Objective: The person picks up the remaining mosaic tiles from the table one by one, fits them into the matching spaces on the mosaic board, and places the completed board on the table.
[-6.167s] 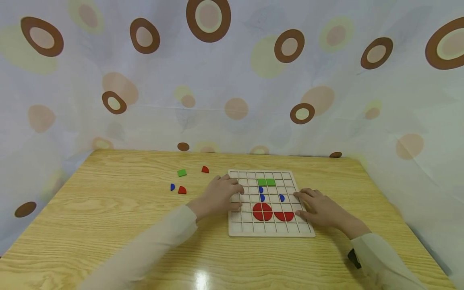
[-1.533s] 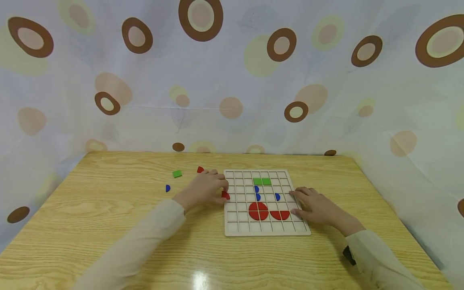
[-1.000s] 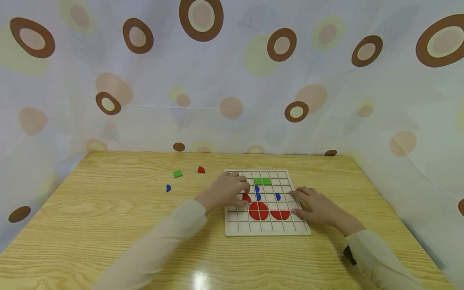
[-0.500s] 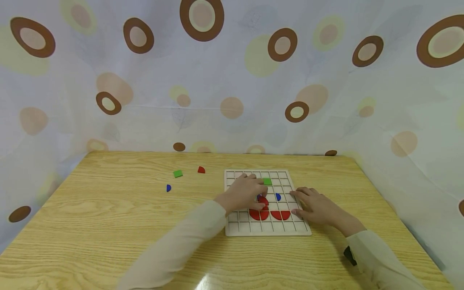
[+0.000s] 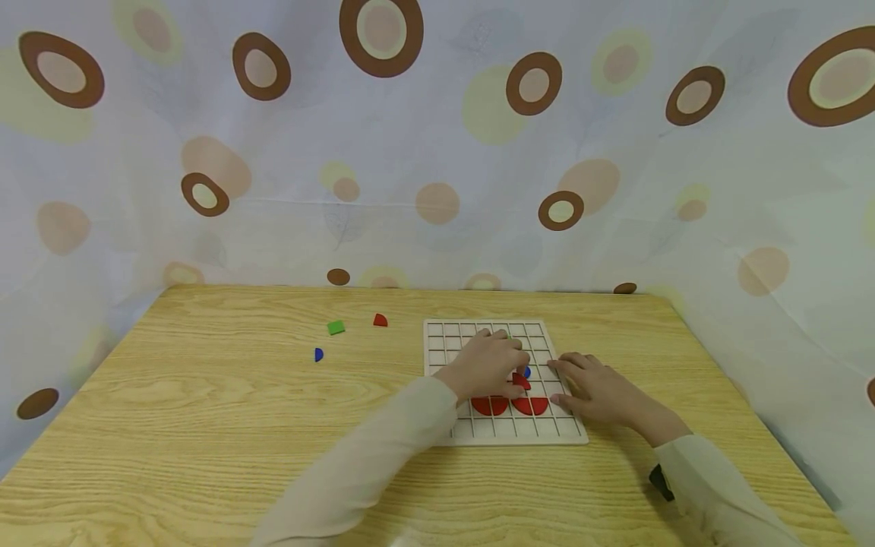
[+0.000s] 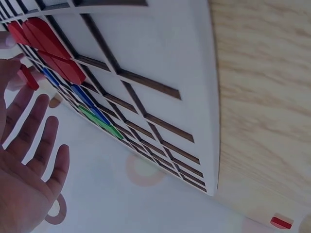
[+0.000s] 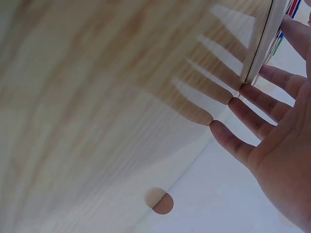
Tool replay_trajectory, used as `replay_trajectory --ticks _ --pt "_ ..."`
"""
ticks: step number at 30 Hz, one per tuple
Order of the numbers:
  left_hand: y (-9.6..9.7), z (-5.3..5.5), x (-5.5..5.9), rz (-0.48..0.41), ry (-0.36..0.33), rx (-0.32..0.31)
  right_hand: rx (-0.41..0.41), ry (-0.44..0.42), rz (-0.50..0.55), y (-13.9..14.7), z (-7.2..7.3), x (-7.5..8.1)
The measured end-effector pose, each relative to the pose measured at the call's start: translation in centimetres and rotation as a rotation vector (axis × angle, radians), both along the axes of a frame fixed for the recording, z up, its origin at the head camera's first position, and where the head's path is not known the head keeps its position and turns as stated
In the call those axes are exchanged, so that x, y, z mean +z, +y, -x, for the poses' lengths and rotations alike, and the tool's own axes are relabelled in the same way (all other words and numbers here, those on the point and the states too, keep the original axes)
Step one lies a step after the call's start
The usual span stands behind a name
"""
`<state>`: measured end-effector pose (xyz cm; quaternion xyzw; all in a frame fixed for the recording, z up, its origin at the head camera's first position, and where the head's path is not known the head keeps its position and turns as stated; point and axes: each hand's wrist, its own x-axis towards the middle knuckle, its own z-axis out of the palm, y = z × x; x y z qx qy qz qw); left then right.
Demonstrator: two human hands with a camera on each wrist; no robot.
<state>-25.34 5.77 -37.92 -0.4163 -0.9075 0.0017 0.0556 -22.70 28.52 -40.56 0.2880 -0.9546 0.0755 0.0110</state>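
Left hand (image 5: pixel 484 366) pinches a red quarter piece (image 5: pixel 522 381) over the grid board (image 5: pixel 435 357); right hand (image 5: pixel 604 391) at its edge.
From my head view, the held piece sits just beyond the red half-disc (image 5: pixel 530 406), near a blue half-disc (image 5: pixel 528 372); I can't tell if it touches the board. Right fingers spread, tips along the board's right side. Left of the board on the table (image 5: pixel 171 418), I see a green piece (image 5: pixel 336 327), a spare blue piece (image 5: pixel 318 355), a spare red quarter (image 5: pixel 380 320).
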Motion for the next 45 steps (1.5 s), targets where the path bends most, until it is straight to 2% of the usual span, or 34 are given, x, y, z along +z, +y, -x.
replay_trajectory --ticks 17,25,45 --pt "2.4 -0.2 -0.1 0.087 0.022 0.031 0.005 -0.008 0.02 -0.1 -0.2 0.2" --pt "3.1 0.0 -0.7 0.13 0.033 0.062 -0.001 -0.008 0.015 -0.1 -0.2 0.1" --pt "3.3 -0.2 -0.8 0.129 0.013 0.083 0.005 0.005 0.009 0.1 0.0 -0.3"
